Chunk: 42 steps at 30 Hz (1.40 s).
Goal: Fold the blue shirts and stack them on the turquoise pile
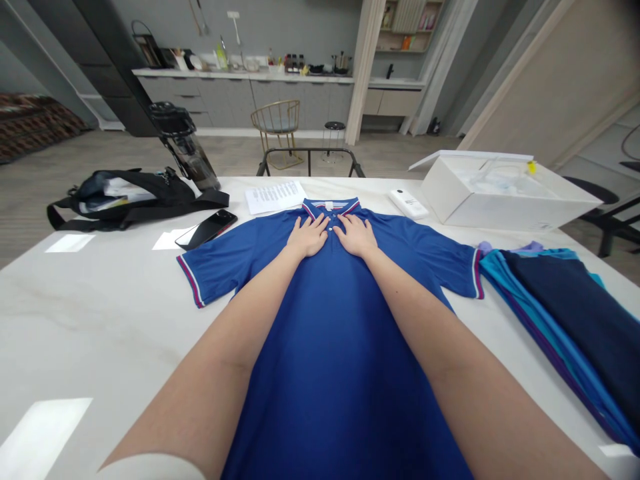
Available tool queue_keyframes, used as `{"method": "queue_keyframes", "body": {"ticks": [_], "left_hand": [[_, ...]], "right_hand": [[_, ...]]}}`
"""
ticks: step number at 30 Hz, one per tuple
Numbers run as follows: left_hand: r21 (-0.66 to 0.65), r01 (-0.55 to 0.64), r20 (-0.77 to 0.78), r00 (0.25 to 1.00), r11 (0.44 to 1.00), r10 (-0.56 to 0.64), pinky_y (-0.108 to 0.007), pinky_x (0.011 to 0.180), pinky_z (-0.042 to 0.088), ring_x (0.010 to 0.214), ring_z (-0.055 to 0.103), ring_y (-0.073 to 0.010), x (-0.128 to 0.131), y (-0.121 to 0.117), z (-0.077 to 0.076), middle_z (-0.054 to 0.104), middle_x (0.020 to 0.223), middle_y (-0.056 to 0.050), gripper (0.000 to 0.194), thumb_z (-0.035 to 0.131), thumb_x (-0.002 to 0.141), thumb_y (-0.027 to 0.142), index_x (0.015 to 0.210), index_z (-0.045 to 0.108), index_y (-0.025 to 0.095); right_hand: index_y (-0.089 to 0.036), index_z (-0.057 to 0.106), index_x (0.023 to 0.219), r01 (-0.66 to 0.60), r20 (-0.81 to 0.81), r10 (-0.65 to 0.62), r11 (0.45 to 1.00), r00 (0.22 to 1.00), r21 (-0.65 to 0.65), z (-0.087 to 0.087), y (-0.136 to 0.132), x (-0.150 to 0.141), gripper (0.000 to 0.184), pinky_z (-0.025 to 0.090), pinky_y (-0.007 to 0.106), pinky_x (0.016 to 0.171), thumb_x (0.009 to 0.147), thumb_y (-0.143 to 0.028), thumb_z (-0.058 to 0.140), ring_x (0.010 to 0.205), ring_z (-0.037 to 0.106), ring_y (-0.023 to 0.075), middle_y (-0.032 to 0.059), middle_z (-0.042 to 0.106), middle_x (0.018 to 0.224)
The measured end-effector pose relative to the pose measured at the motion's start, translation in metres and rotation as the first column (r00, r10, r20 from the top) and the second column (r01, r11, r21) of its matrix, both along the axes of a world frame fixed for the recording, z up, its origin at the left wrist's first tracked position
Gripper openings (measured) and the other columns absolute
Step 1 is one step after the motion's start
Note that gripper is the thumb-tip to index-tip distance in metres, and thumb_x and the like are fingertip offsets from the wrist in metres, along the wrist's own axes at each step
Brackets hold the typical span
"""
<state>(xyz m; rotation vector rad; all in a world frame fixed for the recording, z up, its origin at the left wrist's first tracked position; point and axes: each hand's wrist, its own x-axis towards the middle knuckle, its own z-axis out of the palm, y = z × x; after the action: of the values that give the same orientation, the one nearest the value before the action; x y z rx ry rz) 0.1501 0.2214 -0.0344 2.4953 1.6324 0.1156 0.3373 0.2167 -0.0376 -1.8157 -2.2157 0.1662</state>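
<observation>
A blue polo shirt (330,320) lies spread face up on the white table, its collar at the far end and both short sleeves stretched out sideways. Red and white stripes trim the collar and cuffs. My left hand (309,237) rests flat on the shirt's chest, just left of the button placket, fingers spread. On the other side of the placket, my right hand (356,235) presses flat with its fingers apart, tips near the collar. Neither hand grips the cloth. The shirt's lower hem runs out of view at the bottom.
A stack of folded clothes (565,313) lies at the right by the sleeve. Behind it stands an open white box (505,200). A white packet (407,203), printed paper (276,197), phone (207,229), black bag (135,197) and water bottle (187,150) line the table's (100,313) far side.
</observation>
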Motion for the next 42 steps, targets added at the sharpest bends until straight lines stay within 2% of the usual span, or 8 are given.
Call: {"method": "queue_keyframes", "body": {"ticks": [6,9,12,19,25,29,37,42], "left_hand": [[0.016,-0.135,0.066,0.989,0.991,0.134,-0.058,0.128,0.017,0.159,0.020,-0.0306,-0.023,-0.016,0.008,0.016,0.174,-0.004,0.065,0.022,0.105,0.053,0.166,0.023,0.028],[0.004,-0.338,0.073,0.939,0.941,0.337,-0.058,0.127,0.019,0.159,0.021,-0.0312,-0.055,-0.026,0.011,0.018,0.173,-0.010,0.070,0.018,0.105,0.052,0.166,0.022,0.018],[-0.054,-0.466,0.023,0.884,0.883,0.467,-0.060,0.127,0.016,0.159,0.019,-0.0315,-0.090,-0.033,0.009,0.020,0.172,-0.013,0.074,0.014,0.104,0.055,0.164,0.027,0.014],[-0.060,-0.382,-0.035,0.924,0.922,0.380,-0.057,0.129,0.011,0.161,0.014,-0.0267,-0.141,-0.036,0.008,0.016,0.174,-0.002,0.073,0.016,0.103,0.064,0.165,0.026,0.027],[0.122,-0.312,-0.029,0.948,0.942,0.318,-0.057,0.129,0.011,0.159,0.022,-0.0278,-0.109,-0.027,0.016,0.027,0.170,-0.012,0.067,0.020,0.106,0.048,0.160,0.036,0.012],[0.023,-0.331,0.031,0.944,0.944,0.330,-0.048,0.129,0.018,0.158,0.024,-0.0246,-0.086,-0.015,0.007,0.028,0.170,-0.011,0.069,0.019,0.105,0.048,0.162,0.032,0.010],[-0.007,-0.446,0.002,0.895,0.895,0.446,-0.053,0.130,0.012,0.160,0.016,-0.0268,-0.090,-0.007,-0.003,0.022,0.172,-0.004,0.078,0.017,0.100,0.064,0.165,0.028,0.021],[-0.004,-0.429,-0.034,0.903,0.903,0.429,-0.057,0.129,0.012,0.160,0.015,-0.0302,-0.086,-0.011,0.001,0.019,0.173,-0.007,0.078,0.017,0.101,0.063,0.165,0.026,0.020]], "right_hand": [[-0.020,0.035,0.161,-0.001,-0.086,-0.002,0.999,0.996,-0.042,0.013,-0.005,0.016,0.069,0.017,0.059,0.126,0.106,-0.059,0.022,0.153,0.032,0.0271,0.0103,0.041,0.164],[-0.025,0.037,0.161,0.257,-0.086,-0.257,0.966,0.963,-0.016,0.021,-0.018,0.046,0.070,0.011,0.071,0.122,0.105,-0.061,0.017,0.155,0.026,0.0348,0.0094,0.035,0.168],[-0.029,0.034,0.163,0.478,-0.012,-0.488,0.859,0.873,-0.185,0.021,-0.031,0.081,0.076,0.005,0.084,0.114,0.101,-0.069,0.014,0.157,0.014,0.0452,0.0073,0.022,0.173],[-0.040,0.024,0.165,0.395,0.139,-0.370,0.884,0.918,-0.250,0.012,-0.040,0.128,0.080,0.002,0.085,0.112,0.096,-0.080,0.013,0.158,0.008,0.0437,-0.0019,0.013,0.175],[-0.018,0.034,0.162,0.232,0.115,-0.227,0.972,0.967,-0.031,0.015,-0.026,0.102,0.079,0.003,0.069,0.124,0.103,-0.067,0.015,0.158,0.017,0.0336,0.0100,0.026,0.171],[-0.011,0.032,0.162,0.265,0.002,-0.267,0.956,0.964,-0.128,0.011,-0.007,0.084,0.080,0.012,0.063,0.126,0.104,-0.063,0.013,0.157,0.025,0.0307,0.0142,0.032,0.169],[-0.020,0.032,0.164,0.440,0.058,-0.437,0.876,0.897,-0.198,0.011,0.008,0.081,0.086,0.007,0.069,0.124,0.099,-0.073,0.017,0.157,0.015,0.0426,0.0078,0.022,0.173],[-0.041,0.027,0.164,0.336,0.116,-0.318,0.917,0.941,-0.213,0.016,0.005,0.075,0.076,0.005,0.086,0.111,0.098,-0.076,0.015,0.156,0.010,0.0505,0.0010,0.016,0.175]]}}
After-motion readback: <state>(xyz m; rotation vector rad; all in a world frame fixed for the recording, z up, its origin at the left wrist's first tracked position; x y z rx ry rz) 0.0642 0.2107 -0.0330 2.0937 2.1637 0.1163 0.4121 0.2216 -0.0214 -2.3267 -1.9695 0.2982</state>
